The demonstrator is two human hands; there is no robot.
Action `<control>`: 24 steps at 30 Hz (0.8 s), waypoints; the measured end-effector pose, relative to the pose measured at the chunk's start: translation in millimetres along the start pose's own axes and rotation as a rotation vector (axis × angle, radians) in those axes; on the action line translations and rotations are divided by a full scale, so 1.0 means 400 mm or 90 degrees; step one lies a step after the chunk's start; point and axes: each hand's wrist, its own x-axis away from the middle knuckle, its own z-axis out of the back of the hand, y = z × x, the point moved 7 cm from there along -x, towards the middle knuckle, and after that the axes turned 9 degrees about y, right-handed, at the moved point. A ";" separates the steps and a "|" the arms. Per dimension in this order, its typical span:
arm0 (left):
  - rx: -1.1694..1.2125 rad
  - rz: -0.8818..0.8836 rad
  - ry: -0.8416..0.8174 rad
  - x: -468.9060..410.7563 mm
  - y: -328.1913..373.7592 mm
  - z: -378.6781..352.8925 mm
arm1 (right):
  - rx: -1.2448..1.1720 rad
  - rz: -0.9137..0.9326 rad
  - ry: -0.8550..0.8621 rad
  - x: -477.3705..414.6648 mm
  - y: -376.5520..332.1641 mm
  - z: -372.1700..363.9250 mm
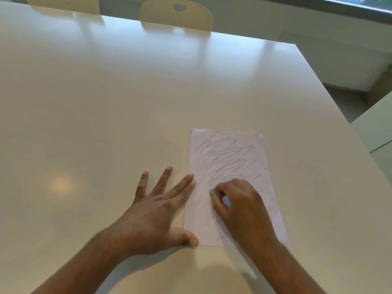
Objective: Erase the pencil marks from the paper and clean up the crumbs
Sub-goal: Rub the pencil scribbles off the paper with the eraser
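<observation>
A pale sheet of paper (229, 158) lies on the white table (106, 102), covered in grey pencil scribbles (227, 153) over its upper half; the lower half looks fainter. My left hand (161, 211) lies flat with fingers spread, its fingertips and thumb pressing the paper's left edge. My right hand (241, 206) rests on the lower part of the sheet, fingers pinched on a small eraser (212, 191) whose tip touches the paper. A few dark crumbs (272, 199) dot the sheet's right side.
Two cream chairs (176, 13) stand tucked in at the table's far edge. The table's right edge (331, 96) runs diagonally, with floor and a second white surface (377, 126) beyond it. A window sill runs along the top right.
</observation>
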 end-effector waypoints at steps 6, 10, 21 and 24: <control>-0.007 -0.001 -0.010 -0.001 0.000 -0.003 | -0.084 0.119 -0.114 0.075 -0.091 -0.015; -0.009 -0.001 -0.021 0.000 0.001 -0.003 | -0.034 0.026 -0.008 -0.008 0.006 -0.005; -0.036 0.002 -0.033 -0.001 0.007 0.008 | -0.056 0.046 -0.025 -0.024 -0.012 -0.020; -0.026 0.005 -0.029 -0.004 0.008 0.009 | -0.079 0.054 -0.072 -0.004 -0.041 -0.035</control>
